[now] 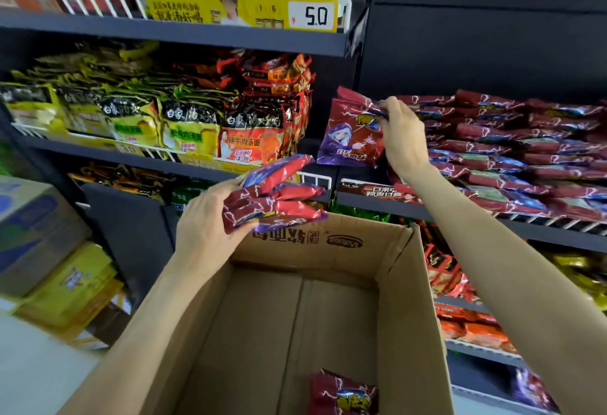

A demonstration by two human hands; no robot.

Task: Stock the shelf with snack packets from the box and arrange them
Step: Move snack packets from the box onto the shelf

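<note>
Glossy crinkled plastic snack packets [350, 132], a matt brown cardboard box [331, 312], white wire shelf rail [315, 179].

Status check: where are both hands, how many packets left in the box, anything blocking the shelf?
Left hand grips a bundle of packets over the box. Right hand pinches one packet at the shelf stack. One packet visible in box. Nothing blocking.

Box [328, 299] below the shelf [542, 227], one packet [343, 395] inside; stacked packets [512, 151] on shelf, right
</note>
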